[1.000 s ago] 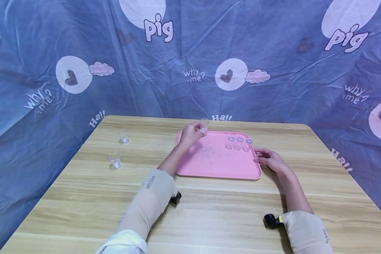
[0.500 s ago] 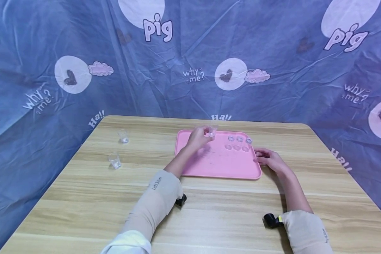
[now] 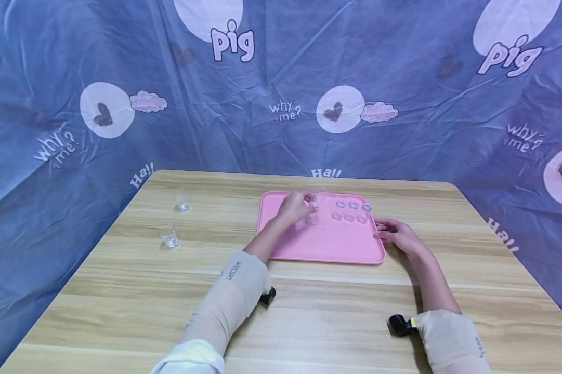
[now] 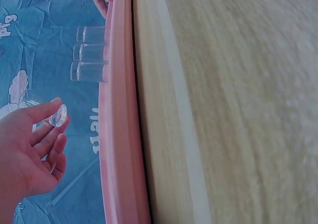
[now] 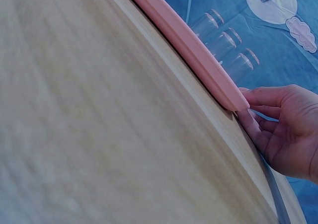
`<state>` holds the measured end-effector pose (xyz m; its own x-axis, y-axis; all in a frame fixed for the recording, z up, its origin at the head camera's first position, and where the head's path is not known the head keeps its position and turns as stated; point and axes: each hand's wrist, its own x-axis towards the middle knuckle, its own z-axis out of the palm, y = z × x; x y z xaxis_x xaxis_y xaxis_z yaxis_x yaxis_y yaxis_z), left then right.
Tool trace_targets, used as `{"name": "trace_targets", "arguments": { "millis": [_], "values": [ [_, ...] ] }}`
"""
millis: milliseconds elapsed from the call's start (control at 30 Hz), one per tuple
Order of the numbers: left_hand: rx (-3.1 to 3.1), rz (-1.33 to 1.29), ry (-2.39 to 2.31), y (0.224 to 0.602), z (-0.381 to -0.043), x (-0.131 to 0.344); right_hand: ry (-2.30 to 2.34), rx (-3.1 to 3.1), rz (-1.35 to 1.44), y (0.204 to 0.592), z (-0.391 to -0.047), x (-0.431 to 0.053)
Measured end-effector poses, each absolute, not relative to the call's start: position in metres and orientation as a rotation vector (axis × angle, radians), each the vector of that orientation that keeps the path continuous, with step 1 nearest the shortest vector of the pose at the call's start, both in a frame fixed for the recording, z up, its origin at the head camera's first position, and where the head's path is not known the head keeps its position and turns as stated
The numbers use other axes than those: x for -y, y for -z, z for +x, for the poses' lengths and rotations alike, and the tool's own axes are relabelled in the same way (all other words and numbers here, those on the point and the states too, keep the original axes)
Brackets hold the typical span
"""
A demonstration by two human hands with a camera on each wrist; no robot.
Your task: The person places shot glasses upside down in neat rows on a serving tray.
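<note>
My left hand (image 3: 292, 209) pinches a clear shot glass (image 4: 58, 116) between thumb and fingers, over the far middle of the pink tray (image 3: 327, 244). The glass is mouth up and leans away from the fingertips. To its right, three clear shot glasses (image 3: 349, 211) stand upside down in a row on the tray, bases up. My right hand (image 3: 402, 238) grips the tray's right rim, fingers on either side of the edge in the right wrist view (image 5: 285, 124).
Two more shot glasses stand mouth up at the left of the wooden table (image 3: 121, 291): a farther one (image 3: 181, 201) and a nearer one (image 3: 169, 237). A blue printed cloth (image 3: 281, 78) hangs behind the table.
My left hand has moved right and lower over the tray with the shot glass. The right hand and the three upside-down glasses have stayed put.
</note>
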<state>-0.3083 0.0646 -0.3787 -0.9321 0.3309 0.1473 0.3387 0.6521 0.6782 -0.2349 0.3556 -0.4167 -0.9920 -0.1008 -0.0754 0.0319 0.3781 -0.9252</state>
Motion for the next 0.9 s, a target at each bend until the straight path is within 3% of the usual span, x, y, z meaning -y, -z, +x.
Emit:
{"name": "trace_targets", "arguments": {
  "millis": [900],
  "values": [
    [2.795, -0.502, 1.133, 0.3841, -0.3072, -0.0571, 1.728, -2.467, -0.062, 0.4156, -0.2341, -0.3561]
  ]
}}
